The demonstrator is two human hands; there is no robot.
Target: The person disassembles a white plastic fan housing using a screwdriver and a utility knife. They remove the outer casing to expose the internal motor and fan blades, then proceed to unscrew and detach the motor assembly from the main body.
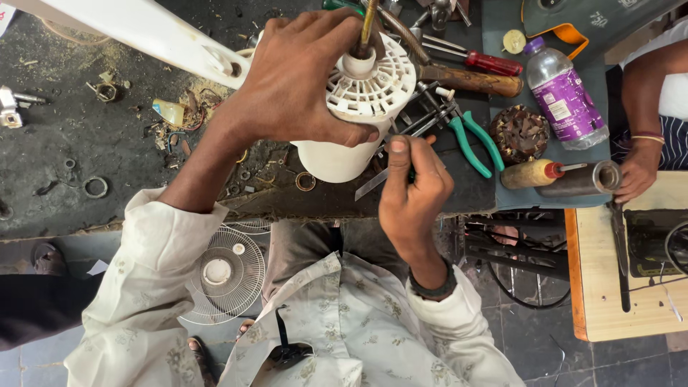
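Note:
My left hand (297,79) wraps over the top of a white plastic fan motor housing (358,107) with a slotted end and a metal shaft sticking up through it. The housing stands on a dirty dark workbench (86,150). My right hand (412,190) sits just below and right of the housing, pinching a thin tool with a green grip; a flat metal blade (369,185) juts out to the left beneath it.
Green-handled pliers (469,136), screwdrivers (487,63), a copper-wound motor part (517,134) and a plastic bottle (565,97) lie to the right. Another person's hand (638,168) rests at a wooden table (609,287). A wire fan guard (222,272) lies on the floor.

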